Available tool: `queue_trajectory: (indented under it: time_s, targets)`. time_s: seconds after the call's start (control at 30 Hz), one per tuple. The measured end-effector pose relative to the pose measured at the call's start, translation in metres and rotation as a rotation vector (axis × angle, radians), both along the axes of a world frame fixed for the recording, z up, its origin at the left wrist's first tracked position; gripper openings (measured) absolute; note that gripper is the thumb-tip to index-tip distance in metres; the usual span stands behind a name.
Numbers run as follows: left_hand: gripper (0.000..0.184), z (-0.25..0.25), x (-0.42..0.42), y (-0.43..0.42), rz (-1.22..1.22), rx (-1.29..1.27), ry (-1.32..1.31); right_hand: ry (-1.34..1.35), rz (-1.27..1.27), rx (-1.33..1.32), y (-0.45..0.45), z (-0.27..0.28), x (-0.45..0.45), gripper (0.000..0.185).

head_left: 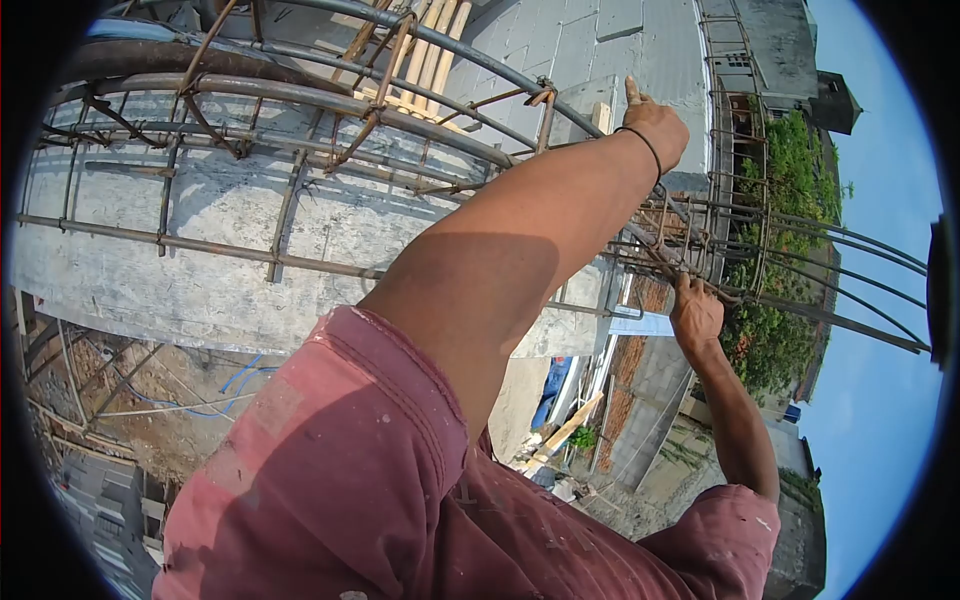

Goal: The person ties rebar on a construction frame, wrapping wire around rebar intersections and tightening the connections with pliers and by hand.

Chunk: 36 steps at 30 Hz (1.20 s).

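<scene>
My left hand (655, 130), with a dark band on its wrist, stretches past the upper bars of a rebar cage (440, 125). One finger or thumb points out and the other fingers are curled; whatever they may hold is hidden. Lower on the right, my right hand (697, 312) has its fingers hooked over a steel bar (655, 250) where several bars meet. My left forearm crosses in front of the cage and covers part of it. Tie wire and bent stirrups join the long bars.
Behind the cage runs a pale concrete-like panel (330, 225). Wooden battens (435, 55) lie by grey blocks (560, 40). Long bars (850, 240) jut out toward the sky. Debris-strewn ground (170, 400) lies far below. A second, ladder-like cage (728, 60) stands near green foliage (790, 170).
</scene>
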<state>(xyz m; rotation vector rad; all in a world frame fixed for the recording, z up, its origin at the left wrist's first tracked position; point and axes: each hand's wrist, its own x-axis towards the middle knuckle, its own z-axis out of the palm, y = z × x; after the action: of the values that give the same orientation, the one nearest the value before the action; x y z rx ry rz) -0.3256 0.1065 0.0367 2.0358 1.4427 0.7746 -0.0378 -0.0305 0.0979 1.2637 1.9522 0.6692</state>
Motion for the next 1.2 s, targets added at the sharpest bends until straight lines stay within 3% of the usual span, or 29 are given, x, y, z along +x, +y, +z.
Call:
queue_trajectory:
  time_s: [0.13,0.2,0.23,0.3,0.33,0.37,0.43,0.47,0.57,0.6,0.7,0.77,0.83,0.87,0.9,0.97,1.0,1.07,1.1,1.17,1.2]
  targets:
    - [0.025,0.004,-0.004,-0.001,-0.008,-0.023,0.025,0.006,0.022,-0.031,0.002,0.005,0.006,0.013]
    - [0.041,0.007,-0.006,0.000,-0.091,-0.083,0.097,0.066,-0.002,-0.175,0.001,0.015,0.002,0.030]
    - [0.041,0.008,-0.007,0.001,-0.085,-0.082,0.095,0.064,0.004,-0.174,0.001,0.014,-0.001,0.030]
    - [0.040,0.005,-0.004,0.001,-0.048,-0.068,0.097,0.358,0.002,-0.054,-0.003,0.009,-0.007,0.036]
    - [0.040,0.004,-0.003,0.003,-0.049,-0.070,0.095,0.384,-0.249,-0.030,0.006,0.010,-0.007,0.046]
    - [0.039,0.007,-0.008,0.001,-0.081,-0.083,0.099,0.382,-0.251,-0.029,0.011,0.011,0.000,0.046]
    - [0.038,0.009,-0.009,0.000,-0.111,-0.095,0.102,0.884,-0.713,-0.182,0.024,0.013,0.019,0.049]
    - [0.038,0.009,-0.009,0.001,-0.099,-0.092,0.089,0.937,-1.057,-0.296,0.032,0.024,0.012,0.047]
    - [0.038,0.008,-0.008,0.001,-0.086,-0.085,0.082,1.030,-1.168,-0.285,0.025,0.028,-0.010,0.045]
    - [0.038,0.007,-0.008,0.001,-0.085,-0.083,0.085,1.213,-1.284,-0.237,0.020,0.029,-0.021,0.036]
    - [0.038,0.006,-0.007,0.002,-0.087,-0.075,0.087,1.401,-1.443,-0.262,0.027,0.027,-0.015,0.032]
    - [0.033,0.004,-0.005,0.002,-0.032,-0.058,0.059,1.356,-1.408,-0.324,0.033,0.024,-0.003,0.030]
    - [0.029,0.003,-0.004,0.003,0.015,-0.036,0.033,1.131,-1.184,-0.326,0.037,0.030,-0.011,0.025]
    - [0.034,0.004,-0.005,0.004,-0.032,-0.056,0.063,1.072,-1.030,-0.335,0.036,0.030,-0.021,0.022]
    - [0.040,0.005,-0.006,0.004,-0.079,-0.076,0.092,1.074,-1.030,-0.335,0.033,0.032,-0.028,0.022]
    - [0.041,0.005,-0.007,0.003,-0.075,-0.073,0.093,0.693,-0.529,-0.258,0.030,0.035,-0.037,0.020]
    - [0.041,0.005,-0.007,0.003,-0.071,-0.072,0.092,0.692,-0.526,-0.259,0.028,0.031,-0.037,0.020]
    - [0.041,0.005,-0.007,0.002,-0.067,-0.075,0.092,0.415,0.117,-0.138,0.021,0.022,-0.032,0.012]
    - [0.042,0.005,-0.007,0.003,-0.067,-0.074,0.096,0.416,0.118,-0.137,0.018,0.018,-0.033,0.012]
    - [0.042,0.006,-0.007,0.004,-0.076,-0.076,0.090,-0.011,0.044,-0.131,0.011,0.015,-0.033,0.025]
    - [0.043,0.006,-0.006,0.004,-0.085,-0.076,0.088,-0.041,0.089,-0.124,0.007,0.011,-0.026,0.029]
